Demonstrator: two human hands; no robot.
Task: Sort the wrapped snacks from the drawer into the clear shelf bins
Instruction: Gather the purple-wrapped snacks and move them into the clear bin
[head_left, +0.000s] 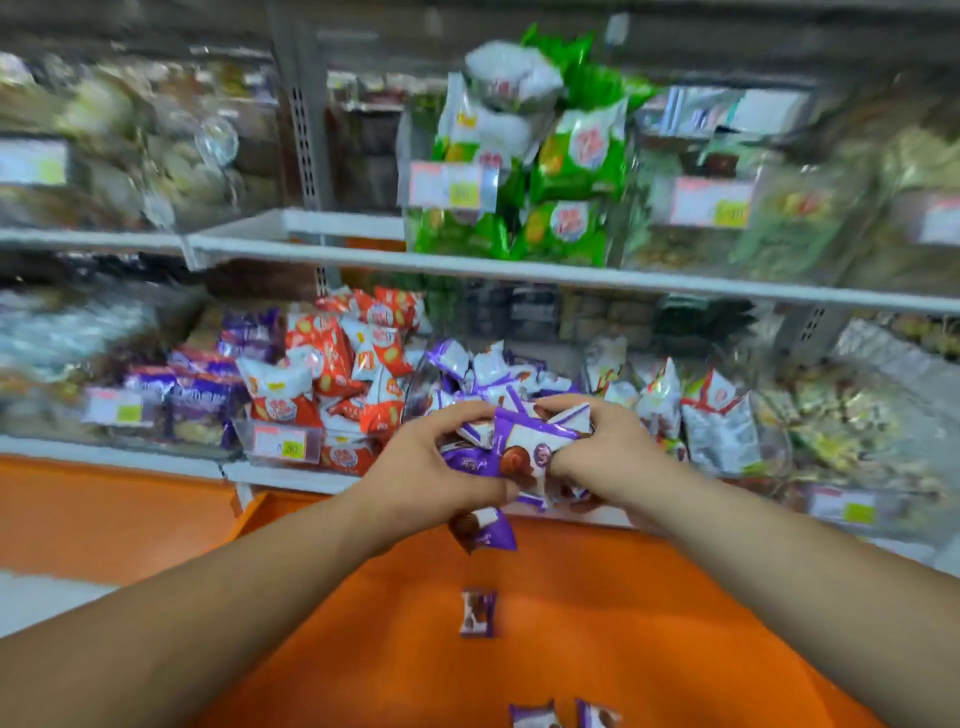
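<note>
Both my hands hold a bunch of purple-and-white wrapped snacks (524, 441) just in front of the lower shelf. My left hand (431, 467) grips the bunch from the left, my right hand (592, 447) from the right. One purple snack (483, 527) hangs below my left hand. Behind the hands stands a clear bin (421, 387) with the same purple-and-white snacks (485, 366) piled in it. Below lies the orange drawer (597, 623), with one loose purple snack (478, 613) in its middle and two more (563, 716) at the bottom edge.
Left of the purple bin is a clear bin of red-and-white packs (337, 364); further left, dark purple packs (202, 395). White-and-red packs (717, 415) fill the bin to the right. Green packs (566, 156) are stacked on the upper shelf (519, 267). The picture is blurred.
</note>
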